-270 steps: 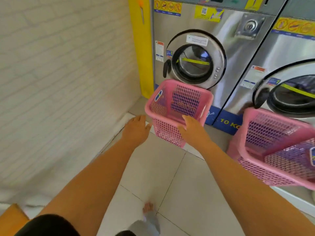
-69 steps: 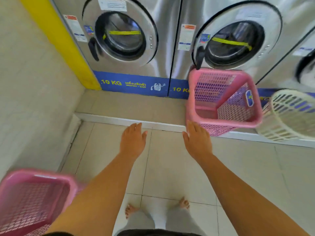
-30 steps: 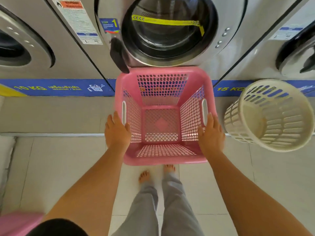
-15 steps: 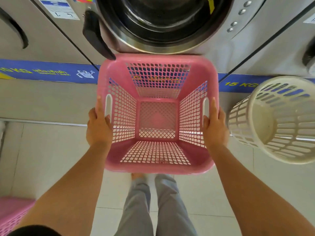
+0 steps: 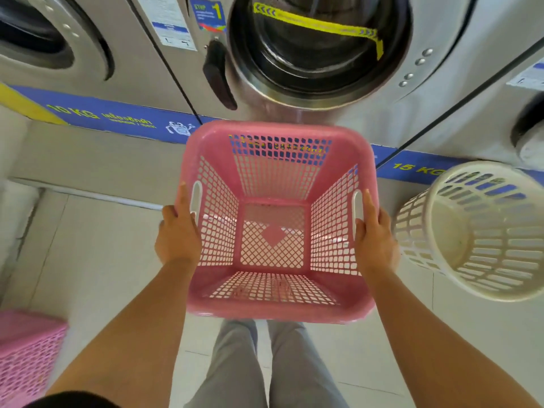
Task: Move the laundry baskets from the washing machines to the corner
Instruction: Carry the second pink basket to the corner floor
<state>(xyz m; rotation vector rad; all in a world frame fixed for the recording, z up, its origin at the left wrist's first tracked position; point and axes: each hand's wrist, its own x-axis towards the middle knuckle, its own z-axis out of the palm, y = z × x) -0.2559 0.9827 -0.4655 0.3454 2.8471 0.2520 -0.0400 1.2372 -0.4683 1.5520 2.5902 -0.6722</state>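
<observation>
pink basket (image 5: 276, 307) | mouth up, upright | left hand (image 5: 176, 240), right hand (image 5: 375, 242) gripping side handles

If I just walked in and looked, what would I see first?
The big pink basket in the middle, empty, gripped on each side by the left hand and the right hand. Just behind it is a shiny washing machine with a round door, and a white round basket sits to the right.
</observation>
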